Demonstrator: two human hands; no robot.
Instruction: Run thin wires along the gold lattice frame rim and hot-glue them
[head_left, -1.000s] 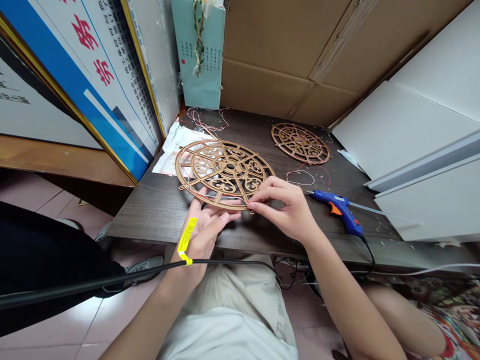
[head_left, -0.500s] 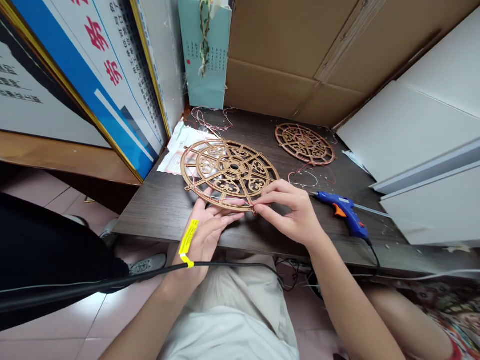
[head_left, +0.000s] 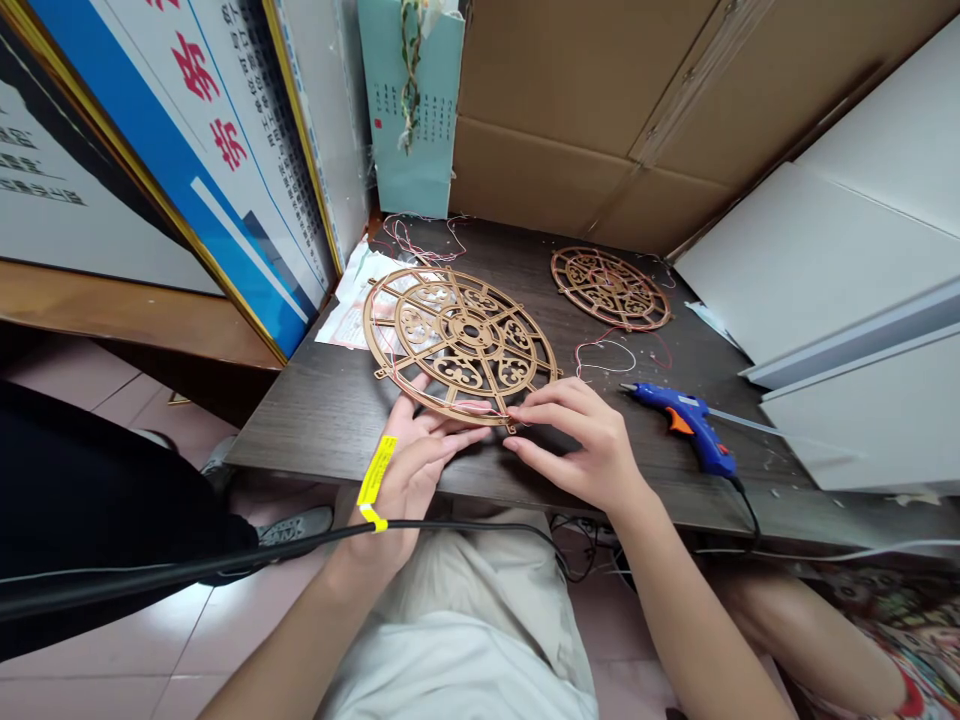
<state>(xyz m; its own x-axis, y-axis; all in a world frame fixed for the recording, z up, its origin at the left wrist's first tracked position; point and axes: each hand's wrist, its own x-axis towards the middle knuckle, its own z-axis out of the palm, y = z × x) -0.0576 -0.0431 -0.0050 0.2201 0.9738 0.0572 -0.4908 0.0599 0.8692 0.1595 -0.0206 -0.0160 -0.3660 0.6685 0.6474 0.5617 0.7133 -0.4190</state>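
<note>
A round openwork wooden disc (head_left: 460, 372) is tilted above the dark tabletop, its near edge raised. My left hand (head_left: 409, 460) is under the near rim and holds the disc, fingers reaching beneath it and thumb along the front. Thin red and white wire (head_left: 480, 407) runs along the left and near rim. At the near right rim is my right hand (head_left: 589, 445), its index fingertip touching the rim beside the wire. The right thumb is apart from that finger, just below a small tab on the rim.
A second wooden disc (head_left: 611, 290) with wire lies at the back right. A blue glue gun (head_left: 694, 425) rests to the right, its cord over the table edge. Crumpled paper (head_left: 349, 315) lies behind the left. A black cable (head_left: 300, 548) crosses my left wrist. Cardboard (head_left: 555, 170) stands behind.
The near right of the disc has shifted slightly down and its tilt has changed a little. My right thumb has moved down, away from the index finger, parting the pinch at the rim.
</note>
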